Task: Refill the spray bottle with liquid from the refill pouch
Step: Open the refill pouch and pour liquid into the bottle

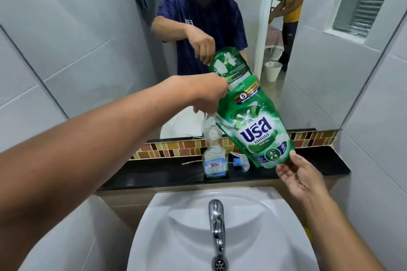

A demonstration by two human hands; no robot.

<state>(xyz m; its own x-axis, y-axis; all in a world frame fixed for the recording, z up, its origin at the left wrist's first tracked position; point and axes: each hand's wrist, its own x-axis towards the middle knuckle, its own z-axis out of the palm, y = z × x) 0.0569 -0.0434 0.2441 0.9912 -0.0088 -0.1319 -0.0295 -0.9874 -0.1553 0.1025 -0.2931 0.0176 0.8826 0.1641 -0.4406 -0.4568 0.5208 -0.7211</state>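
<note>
Setting: tiled bathroom, white sink (185, 222) nearest, chrome tap (217, 222) at centre, black counter (154, 174) behind, mirror (312, 86) beyond.
Right hand (296, 177): grip loosely curled, pinching the lower corner of the refill pouch (253, 125).
Left hand (208, 92): grip closed on the pouch's upper end, above the bottle mouth.
Spray bottle (214, 160): upright on the counter, uncapped; trigger head (239, 161) lying just beside.
Advice: align spout with neck, raise the bottom slowly, squeeze gently.
Writing: Thai brand lettering, a "5" badge; bottle label too blurred.
</note>
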